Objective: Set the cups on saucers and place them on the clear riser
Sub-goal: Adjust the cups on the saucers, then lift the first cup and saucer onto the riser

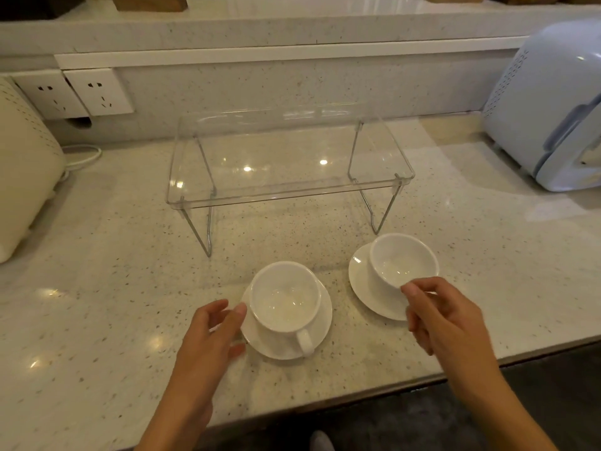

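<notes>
Two white cups each sit on a white saucer on the speckled counter. The left cup (284, 296) rests on its saucer (320, 333) with the handle pointing toward me. My left hand (214, 333) is at that saucer's left edge, fingers apart, thumb touching the rim. The right cup (403, 258) stands on the right saucer (362, 281). My right hand (445, 315) is at its near side, fingers curled where the cup's handle is hidden. The clear riser (286, 157) stands behind both, its top bare.
A cream appliance (22, 177) stands at the far left with a white cord. A pale blue appliance (553, 109) sits at the far right. Wall sockets (74, 92) are at the back left. The counter's front edge (390, 382) runs just below my hands.
</notes>
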Available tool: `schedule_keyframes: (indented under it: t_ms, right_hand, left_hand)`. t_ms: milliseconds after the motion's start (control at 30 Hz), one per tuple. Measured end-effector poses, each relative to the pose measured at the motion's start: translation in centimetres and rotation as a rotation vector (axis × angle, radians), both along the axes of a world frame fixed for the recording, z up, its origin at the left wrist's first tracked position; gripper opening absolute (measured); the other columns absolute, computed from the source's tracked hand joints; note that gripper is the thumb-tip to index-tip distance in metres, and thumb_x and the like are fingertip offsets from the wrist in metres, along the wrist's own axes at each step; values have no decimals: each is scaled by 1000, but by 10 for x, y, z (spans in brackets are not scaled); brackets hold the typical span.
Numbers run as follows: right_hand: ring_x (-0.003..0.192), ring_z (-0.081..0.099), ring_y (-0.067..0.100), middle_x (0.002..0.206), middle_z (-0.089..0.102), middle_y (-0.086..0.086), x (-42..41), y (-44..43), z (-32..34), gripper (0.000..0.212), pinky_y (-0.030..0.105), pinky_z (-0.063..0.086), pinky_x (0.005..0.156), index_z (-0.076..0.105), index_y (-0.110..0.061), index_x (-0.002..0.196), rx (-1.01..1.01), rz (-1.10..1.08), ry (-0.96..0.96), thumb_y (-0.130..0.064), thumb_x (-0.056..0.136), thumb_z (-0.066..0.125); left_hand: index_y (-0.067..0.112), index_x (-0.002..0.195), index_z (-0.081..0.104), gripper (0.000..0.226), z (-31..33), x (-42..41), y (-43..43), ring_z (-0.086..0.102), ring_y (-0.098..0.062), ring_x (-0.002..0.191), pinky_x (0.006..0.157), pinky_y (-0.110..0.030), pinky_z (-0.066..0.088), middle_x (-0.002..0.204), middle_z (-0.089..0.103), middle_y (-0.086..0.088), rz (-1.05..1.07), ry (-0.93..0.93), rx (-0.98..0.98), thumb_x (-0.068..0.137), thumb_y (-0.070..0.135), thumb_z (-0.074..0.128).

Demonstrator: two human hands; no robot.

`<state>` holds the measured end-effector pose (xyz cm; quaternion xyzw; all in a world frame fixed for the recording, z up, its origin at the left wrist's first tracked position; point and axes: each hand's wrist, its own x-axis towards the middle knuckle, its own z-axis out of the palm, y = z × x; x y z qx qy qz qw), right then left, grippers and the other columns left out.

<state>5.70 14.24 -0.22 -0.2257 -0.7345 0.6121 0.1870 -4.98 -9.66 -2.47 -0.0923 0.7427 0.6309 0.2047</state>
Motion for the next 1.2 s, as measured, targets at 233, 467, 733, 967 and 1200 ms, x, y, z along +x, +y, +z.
schedule_keyframes:
  t_ms: [233, 467, 733, 967, 1200]
  right_hand:
    - [67, 63, 6, 85, 65, -5, -44, -38, -20, 35, 21, 53, 57, 59, -22, 101, 44, 197, -272, -50, 82, 52]
    - [77, 69, 18, 95, 70, 7, -61, -40, -24, 60, 32, 59, 70, 60, -12, 110, -102, 246, -399, -61, 76, 51]
    - [55, 64, 11, 65, 68, -1, -62, -45, -23, 41, 24, 53, 55, 69, -12, 75, -165, 224, -337, -50, 81, 54]
    - [57, 64, 9, 66, 67, -6, -55, -47, -5, 42, 20, 51, 55, 67, -18, 82, -96, 183, -233, -57, 72, 54]
    - [60, 66, 8, 71, 71, -16, -57, -41, 45, 51, 16, 51, 52, 67, -31, 85, 25, 152, 28, -69, 56, 48]
  left_hand:
    - [12, 117, 54, 69, 6, -13, 5, 61, -25, 101, 52, -29, 58, 115, 61, -9, -103, -105, 57, 61, 52, 64]
    - [23, 82, 69, 24, 3, -18, 1, 71, -19, 81, 52, -30, 57, 78, 77, 3, -133, -83, 70, 71, 44, 66]
    - [18, 83, 70, 45, 6, -14, 4, 73, -19, 74, 52, -30, 57, 79, 77, 0, -93, -43, 109, 53, 51, 69]
    - [29, 72, 69, 37, 19, -3, 6, 70, -17, 68, 44, -23, 53, 71, 72, 20, 9, 61, 106, 48, 58, 68]
    - [26, 82, 72, 43, 71, -4, 8, 70, -10, 74, 48, -30, 57, 81, 75, 11, 16, 285, 188, 50, 55, 68]
